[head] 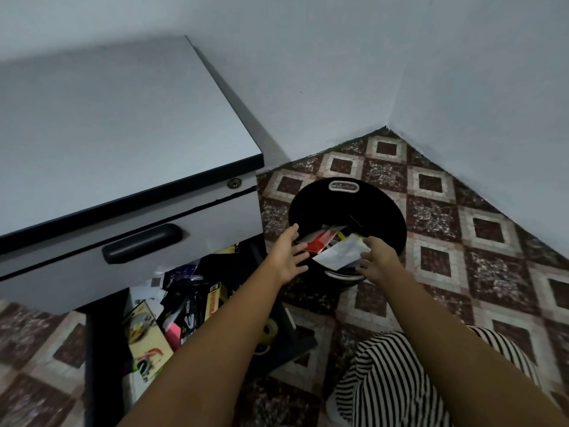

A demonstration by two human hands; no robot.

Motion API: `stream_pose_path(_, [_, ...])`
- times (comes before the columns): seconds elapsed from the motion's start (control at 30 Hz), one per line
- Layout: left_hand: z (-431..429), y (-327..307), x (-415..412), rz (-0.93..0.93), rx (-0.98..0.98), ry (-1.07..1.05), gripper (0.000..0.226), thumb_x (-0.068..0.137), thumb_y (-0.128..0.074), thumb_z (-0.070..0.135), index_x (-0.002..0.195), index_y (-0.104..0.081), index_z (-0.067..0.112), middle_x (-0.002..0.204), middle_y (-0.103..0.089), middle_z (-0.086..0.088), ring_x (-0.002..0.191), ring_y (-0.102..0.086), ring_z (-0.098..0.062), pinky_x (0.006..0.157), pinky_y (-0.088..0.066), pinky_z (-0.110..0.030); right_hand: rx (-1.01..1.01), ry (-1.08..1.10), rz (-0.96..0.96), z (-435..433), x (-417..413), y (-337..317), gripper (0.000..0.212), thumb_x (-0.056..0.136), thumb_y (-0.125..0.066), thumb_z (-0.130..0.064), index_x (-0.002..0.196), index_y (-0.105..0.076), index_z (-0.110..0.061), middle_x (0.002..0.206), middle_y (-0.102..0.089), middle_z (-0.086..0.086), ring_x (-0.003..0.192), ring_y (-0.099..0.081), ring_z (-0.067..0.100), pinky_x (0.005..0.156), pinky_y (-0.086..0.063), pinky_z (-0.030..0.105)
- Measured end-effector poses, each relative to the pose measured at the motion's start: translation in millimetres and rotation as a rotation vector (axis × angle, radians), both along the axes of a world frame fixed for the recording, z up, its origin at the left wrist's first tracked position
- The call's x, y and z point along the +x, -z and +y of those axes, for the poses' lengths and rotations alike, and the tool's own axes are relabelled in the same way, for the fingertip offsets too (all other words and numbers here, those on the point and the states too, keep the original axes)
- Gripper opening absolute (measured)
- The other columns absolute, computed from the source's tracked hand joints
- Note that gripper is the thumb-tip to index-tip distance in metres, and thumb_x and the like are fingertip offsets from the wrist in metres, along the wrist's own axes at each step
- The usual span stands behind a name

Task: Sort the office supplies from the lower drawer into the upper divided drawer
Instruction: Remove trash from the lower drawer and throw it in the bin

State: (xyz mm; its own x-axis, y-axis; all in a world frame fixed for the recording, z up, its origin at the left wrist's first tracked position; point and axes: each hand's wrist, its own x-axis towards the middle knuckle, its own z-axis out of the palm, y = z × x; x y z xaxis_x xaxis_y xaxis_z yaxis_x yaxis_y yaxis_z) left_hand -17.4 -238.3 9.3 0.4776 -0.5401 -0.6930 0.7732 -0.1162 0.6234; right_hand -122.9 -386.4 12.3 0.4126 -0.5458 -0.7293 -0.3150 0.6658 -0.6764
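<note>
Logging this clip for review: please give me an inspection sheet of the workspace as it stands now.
Surface: patterned tile floor; grey cabinet top.
Job's things: lower drawer open, heaped with supplies, including a tape roll and pink sticky notes; upper drawer closed.
Clutter: black round bin holding papers and a red card.
Grippers: left hand open at the bin rim; right hand pinches a white paper over the bin.
Cables: nothing seen.
Surroundings: white wall corner; striped garment.

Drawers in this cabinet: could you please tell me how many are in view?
2. The upper drawer, with the black handle, is on top; the lower drawer is pulled out beneath it, full of supplies. Others may be hidden.
</note>
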Motion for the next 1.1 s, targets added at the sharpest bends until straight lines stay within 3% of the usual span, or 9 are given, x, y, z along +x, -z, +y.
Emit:
stream_pose_path(0.2, [40,-10,-4,-0.034,0.020,-0.037,0.053,0.097,-0.042,0.043,0.144,-0.034,0.019,0.141,-0.046,-0.009,0.132,-0.041,-0.028,0.106,-0.031,-0.046,-0.011,-0.081,-0.080,37,18,-18,0.043,0.098,-0.048,-0.018,0.139,-0.039,-0.005,0.141,-0.042,0.016,0.127,-0.045,0.032,0.101,-0.041,0.046])
stream_pose_path(0.37, [99,-1,-8,-0.028,0.014,-0.124,0.049,0.097,-0.044,0.040,0.141,-0.040,0.018,0.133,-0.052,-0.009,0.125,-0.046,-0.029,0.098,-0.035,-0.043,0.014,-0.258,-0.144,88,31,-34,0.031,0.098,-0.048,-0.022,0.128,-0.048,-0.011,0.105,-0.055,0.007,0.117,-0.051,0.028,0.095,-0.042,0.044])
stream_pose_path(0.53, [177,8,-3,-0.063,0.086,-0.260,0.044,0.097,-0.044,0.037,0.136,-0.044,0.017,0.111,-0.059,-0.006,0.089,-0.056,-0.021,0.074,-0.042,-0.036,0.019,-0.517,-0.168,144,34,-31,0.039,0.098,-0.047,-0.022,0.136,-0.045,-0.010,0.138,-0.048,0.015,0.126,-0.047,0.030,0.094,-0.041,0.041])
stream_pose_path(0.6, [204,12,-3,-0.082,0.148,-0.317,0.040,0.098,-0.042,0.036,0.134,-0.044,0.018,0.119,-0.056,-0.007,0.103,-0.055,-0.025,0.081,-0.042,-0.038,-0.030,-0.619,-0.124,166,37,-26,0.031,0.098,-0.048,-0.022,0.128,-0.050,-0.014,0.136,-0.050,0.013,0.120,-0.052,0.027,0.090,-0.043,0.039])
stream_pose_path(0.67, [228,16,-6,-0.150,0.247,-0.368,0.033,0.099,-0.040,0.033,0.128,-0.047,0.019,0.121,-0.055,-0.007,0.115,-0.052,-0.026,0.089,-0.040,-0.039,-0.143,-0.720,-0.053,187,41,-18,0.024,0.097,-0.050,-0.022,0.120,-0.054,-0.016,0.128,-0.056,0.013,0.110,-0.057,0.024,0.089,-0.046,0.038])
stream_pose_path(0.8, [259,32,-10,-0.456,0.508,-0.368,0.015,0.098,-0.044,0.017,0.090,-0.056,0.013,0.090,-0.055,-0.009,0.074,-0.050,-0.018,0.069,-0.039,-0.029,-0.584,-0.983,0.029,216,47,1,0.035,0.095,-0.052,-0.018,0.129,-0.054,-0.009,0.098,-0.063,0.007,0.087,-0.061,0.022,0.076,-0.047,0.029])
stream_pose_path(0.93, [279,52,-11,-0.656,0.892,-0.082,0.033,0.094,-0.048,0.022,0.124,-0.054,0.008,0.119,-0.055,-0.020,0.095,-0.057,-0.034,0.082,-0.050,-0.035,-0.884,-1.236,0.148,235,54,19,0.039,0.094,-0.051,-0.026,0.130,-0.050,-0.012,0.114,-0.060,0.017,0.090,-0.061,0.028,0.077,-0.049,0.033])
stream_pose_path(1.0, [284,58,-13,-0.630,1.025,0.065,0.045,0.095,-0.045,0.027,0.137,-0.042,0.013,0.134,-0.039,-0.024,0.117,-0.045,-0.042,0.102,-0.039,-0.041,-1.012,-1.342,0.229,243,58,26,0.042,0.094,-0.047,-0.035,0.132,-0.046,-0.016,0.121,-0.054,0.016,0.102,-0.057,0.030,0.084,-0.048,0.037])
stream_pose_path(1.1, [288,60,-18,-0.560,1.075,0.125,0.053,0.097,-0.042,0.032,0.144,-0.028,0.014,0.143,-0.026,-0.025,0.128,-0.033,-0.043,0.106,-0.031,-0.043,-1.167,-1.447,0.327,253,64,31,0.048,0.096,-0.039,-0.045,0.135,-0.039,-0.016,0.131,-0.048,0.015,0.117,-0.050,0.032,0.094,-0.039,0.043])
